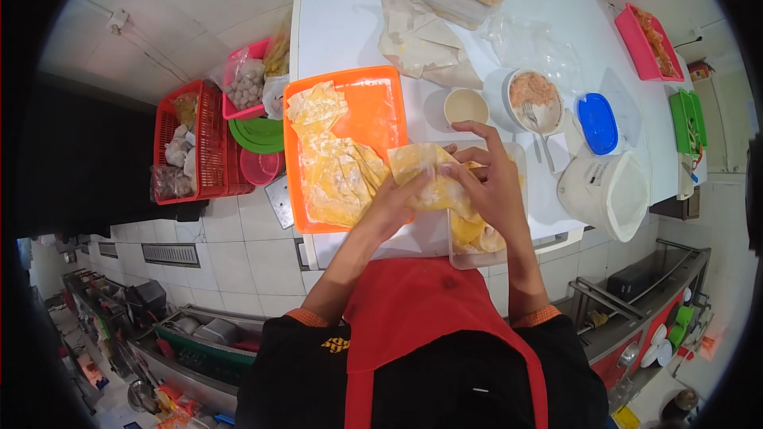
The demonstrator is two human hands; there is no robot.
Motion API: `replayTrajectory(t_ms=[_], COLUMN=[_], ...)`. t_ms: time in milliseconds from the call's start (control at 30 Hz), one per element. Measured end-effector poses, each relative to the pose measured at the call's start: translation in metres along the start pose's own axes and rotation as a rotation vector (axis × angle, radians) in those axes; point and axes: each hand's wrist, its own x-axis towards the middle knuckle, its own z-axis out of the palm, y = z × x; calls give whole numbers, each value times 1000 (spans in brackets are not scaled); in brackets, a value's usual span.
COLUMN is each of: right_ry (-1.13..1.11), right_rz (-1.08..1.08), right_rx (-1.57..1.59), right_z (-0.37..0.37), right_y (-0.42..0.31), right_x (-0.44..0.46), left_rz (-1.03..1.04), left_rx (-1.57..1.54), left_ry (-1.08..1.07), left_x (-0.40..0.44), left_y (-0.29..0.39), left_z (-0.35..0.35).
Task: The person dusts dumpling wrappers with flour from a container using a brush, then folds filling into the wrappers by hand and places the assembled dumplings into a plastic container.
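Note:
Both my hands have hold of a yellow floured dough wrapper (413, 163). My left hand (391, 205) grips it from the left, over the edge of the orange tray (377, 103). On the right side, my right hand (489, 175) pinches it, with the index finger raised and bent. Stacks of floured yellow wrappers (338, 179) lie in the tray. Below my hands is a clear plastic container (465, 260) with folded yellow pieces (477, 234) inside, partly hidden by my right hand and arm. Whether filling lies in the held wrapper I cannot tell.
Beyond my right hand stand a small beige bowl (466, 109) and a bowl of pinkish filling (534, 89) with a fork (531, 114). A blue lid (598, 123) and a white tub (608, 191) are farther right. Red crates (187, 143) stand left of the table.

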Motion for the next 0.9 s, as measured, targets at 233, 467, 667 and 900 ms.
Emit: replayTrajectory(t_ms=[233, 467, 667, 900], right_ry=[59, 205, 221, 103], right_rz=[374, -81, -73, -304], right_rx=[-292, -1027, -1189, -620], right_z=[-12, -33, -30, -38], right_y=[22, 88, 77, 35], right_x=[23, 43, 42, 41], left_rz=[27, 113, 120, 116], left_rx=[-295, -23, 118, 271], left_ry=[129, 325, 278, 202], left_x=[25, 56, 70, 64], left_y=[0, 9, 15, 31], left_z=[9, 18, 19, 21])
